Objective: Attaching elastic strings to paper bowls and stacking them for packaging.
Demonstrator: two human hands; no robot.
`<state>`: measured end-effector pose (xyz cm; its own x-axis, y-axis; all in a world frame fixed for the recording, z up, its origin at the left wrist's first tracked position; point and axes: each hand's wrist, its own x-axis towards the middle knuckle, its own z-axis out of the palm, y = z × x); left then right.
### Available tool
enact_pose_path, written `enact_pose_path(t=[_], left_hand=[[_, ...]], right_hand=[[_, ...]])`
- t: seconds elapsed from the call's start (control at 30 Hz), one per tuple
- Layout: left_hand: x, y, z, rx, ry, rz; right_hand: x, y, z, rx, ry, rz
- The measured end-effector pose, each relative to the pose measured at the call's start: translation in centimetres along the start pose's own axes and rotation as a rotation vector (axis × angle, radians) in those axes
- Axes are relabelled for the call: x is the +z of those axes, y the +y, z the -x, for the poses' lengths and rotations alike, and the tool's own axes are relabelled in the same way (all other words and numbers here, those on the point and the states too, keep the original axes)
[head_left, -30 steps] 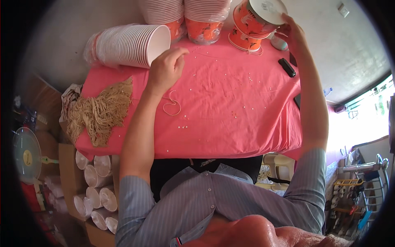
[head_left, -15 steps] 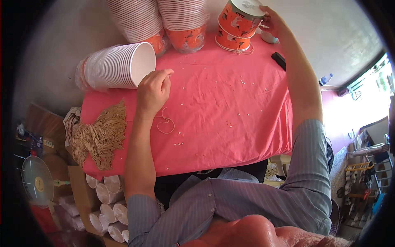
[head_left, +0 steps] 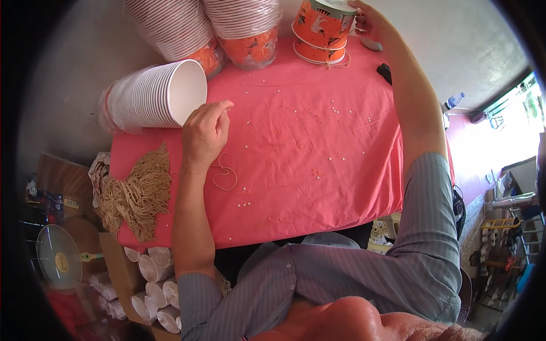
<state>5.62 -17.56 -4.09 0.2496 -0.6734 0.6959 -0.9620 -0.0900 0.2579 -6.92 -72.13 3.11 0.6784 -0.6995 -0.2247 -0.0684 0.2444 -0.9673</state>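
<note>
Here, right grip [head_left: 369, 20] at orange bucket [head_left: 318, 27].

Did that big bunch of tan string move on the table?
No. The tan string bunch still lies in the same spot at the left end of the pink tablecloth; the whole view shifted instead.

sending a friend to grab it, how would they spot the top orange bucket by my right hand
Find the pink-covered table, then go to its far edge, right of the plastic-wrapped stacks. The top orange bucket is by your right hand; unlike the bucket beneath, it shows its pale flat end.
</note>
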Motion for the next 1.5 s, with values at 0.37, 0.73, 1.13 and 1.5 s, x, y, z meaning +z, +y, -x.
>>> enact_pose_path(t=[0.37,0.73,1.13,1.5], left_hand=[[-0.2,-0.3,0.6,-0.04,-0.023,-0.015],[0.4,-0.4,0.5,-0.023,-0.003,0.0],[-2.1,-0.5,0.4,-0.003,0.253,-0.082],[-6.4,-9.2,1.3,-0.055,0.564,-0.295]], right_hand=[[2.6,1.9,2.8,-0.183,-0.374,0.062],[-0.3,3.6,-2.2,-0.182,-0.855,-0.14],[4.8,3.3,2.1,-0.173,0.295,0.5],[29.0,11.2,19.0,-0.794,-0.244,0.763]])
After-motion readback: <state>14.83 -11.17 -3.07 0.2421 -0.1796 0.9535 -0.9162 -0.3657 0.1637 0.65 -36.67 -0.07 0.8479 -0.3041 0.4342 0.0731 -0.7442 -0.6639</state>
